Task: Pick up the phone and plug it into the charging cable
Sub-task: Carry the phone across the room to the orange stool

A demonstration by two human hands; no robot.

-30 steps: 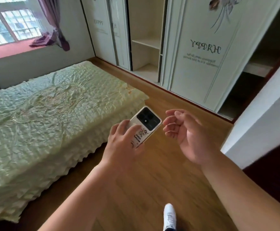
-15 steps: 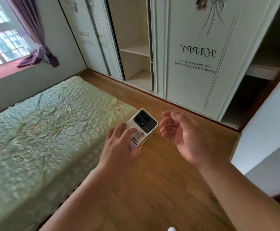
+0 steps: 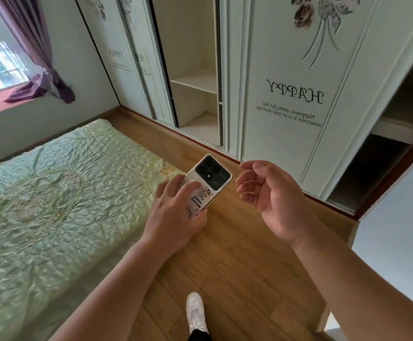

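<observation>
**Phone in my left hand, right hand empty beside it**

My left hand grips the phone from behind, back face up, fingers laid across its lower half over the cartoon sticker and thumb tucked under the near edge. The dark camera block sits at the far end, which sticks out past my fingertips and tilts toward the wardrobe. The phone's bottom edge is buried in my palm, so I cannot tell how its port end lies.

My right hand hangs just beside the phone without touching it, palm turned inward, fingers loosely curled and apart, holding nothing. A narrow gap of floor shows between its fingertips and the phone's right edge.

Both hands sit over the wooden floor, a strip that runs between the bed on my left and the wardrobe ahead. The bed's corner lies close under my left knuckles; its green quilted cover drops over the side toward the floor. The wardrobe's sliding door closes off the far edge of the strip, with one bay of shelves open ahead and a darker one to the right. A white wall corner closes in on the right. My white shoe stands on the boards below, with bare floor around it.

No charging cable is anywhere I can see.
</observation>
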